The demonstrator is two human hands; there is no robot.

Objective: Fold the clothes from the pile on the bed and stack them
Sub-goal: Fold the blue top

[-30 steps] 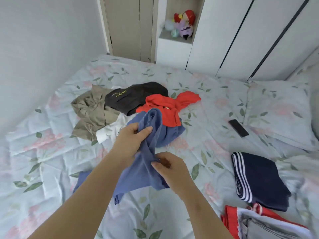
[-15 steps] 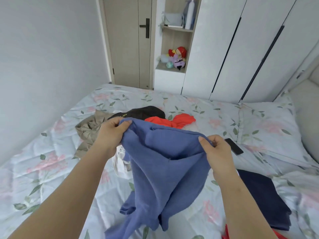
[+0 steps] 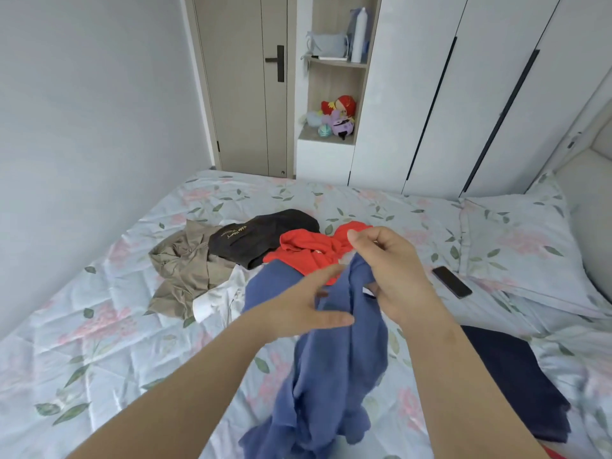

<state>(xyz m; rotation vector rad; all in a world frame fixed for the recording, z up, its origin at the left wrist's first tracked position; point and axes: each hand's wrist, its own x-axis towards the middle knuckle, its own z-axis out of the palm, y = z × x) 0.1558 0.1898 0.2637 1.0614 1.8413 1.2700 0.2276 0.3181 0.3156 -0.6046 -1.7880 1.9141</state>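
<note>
Now | 1 blue garment (image 3: 334, 376) | right hand (image 3: 397, 276) grip | pile (image 3: 261, 241): 4 garments

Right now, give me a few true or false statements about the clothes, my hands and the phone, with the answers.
1. The right hand holds the blue garment up. True.
2. The left hand grips the red garment. False: its fingers are straight; the red garment lies in the pile.
3. The phone lies on the pillow. False: it lies on the bedspread beside the pillow.
4. The black garment lies between the khaki garment and the red garment. True.
</note>
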